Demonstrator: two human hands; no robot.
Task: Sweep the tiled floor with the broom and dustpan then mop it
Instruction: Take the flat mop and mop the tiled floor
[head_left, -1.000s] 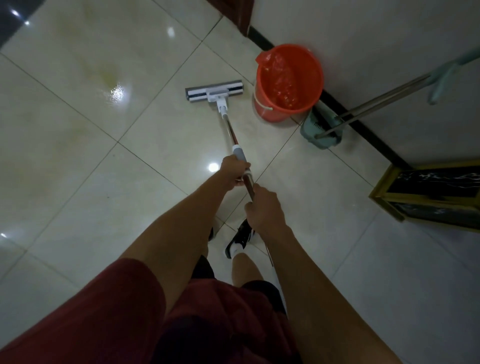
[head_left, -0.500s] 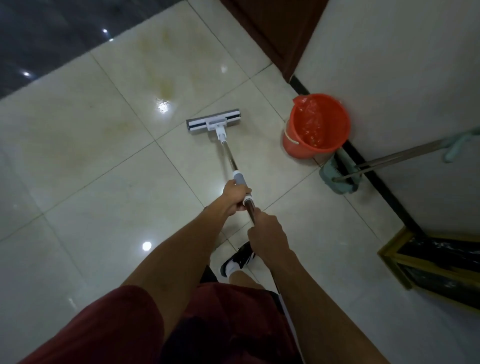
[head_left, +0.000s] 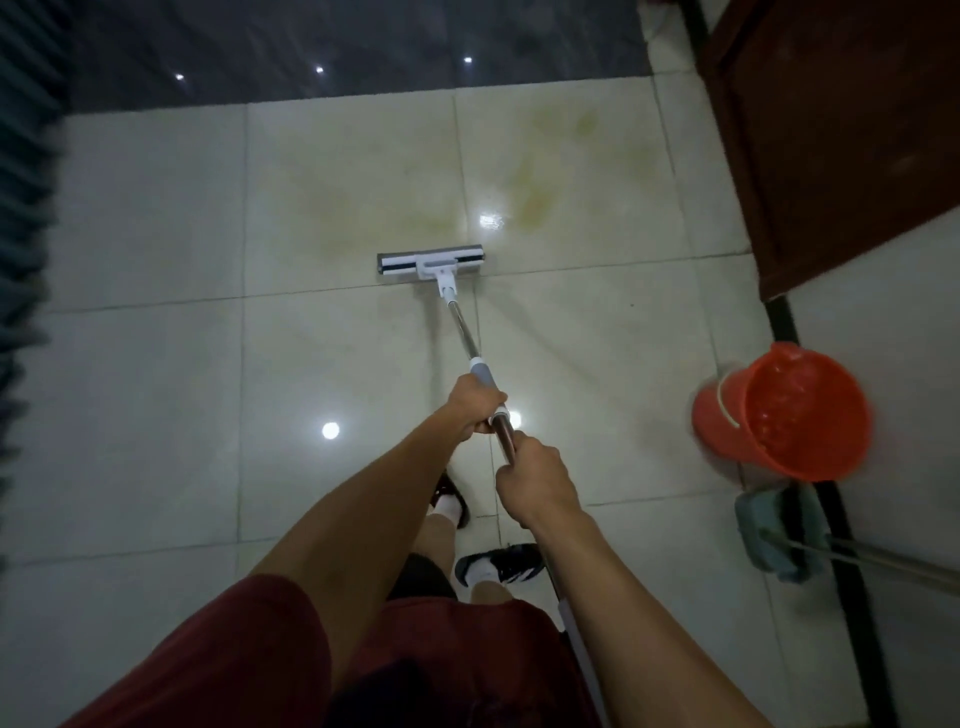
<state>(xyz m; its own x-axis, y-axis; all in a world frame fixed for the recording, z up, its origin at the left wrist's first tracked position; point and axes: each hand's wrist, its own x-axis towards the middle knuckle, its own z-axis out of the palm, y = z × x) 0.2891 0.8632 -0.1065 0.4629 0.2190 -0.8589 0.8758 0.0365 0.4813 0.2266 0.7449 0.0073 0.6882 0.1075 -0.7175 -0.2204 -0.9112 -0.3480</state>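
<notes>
Mop (head_left: 457, 317) — one flat mop, its single grey-and-white head (head_left: 430, 261) lying flat on the pale tiled floor (head_left: 145, 364), right at a grout line and just short of a yellowish stain (head_left: 535, 192) that spreads over the tile ahead. Its metal handle runs back from the head toward the person, with a grey sleeve just in front of the forward hand.

Two hands hold that handle, one behind the other. The left hand (head_left: 475, 405) is the forward one, fingers curled fully round the shaft just behind the grey sleeve. The right hand (head_left: 537, 480) sits a little further back, also closed tight round the shaft, knuckles up. Both forearms are bare, and dark red sleeves show at the bottom of the view.

Two feet are visible below the hands — each in a dark shoe (head_left: 498, 564) with a white sock, standing on the tiles under the handle.

To the right, against the wall, stands one orange bucket (head_left: 779, 415), upright and well apart from the mop head; I cannot tell whether it holds anything. Just beside it, nearer the person, rests one second mop with a teal cloth head (head_left: 774, 535), its metal pole running off the right edge. One dark wooden door (head_left: 841, 130) fills the upper right corner. At the far edge the pale tiles give way to a dark glossy floor (head_left: 363, 47) with three small light reflections on it.
</notes>
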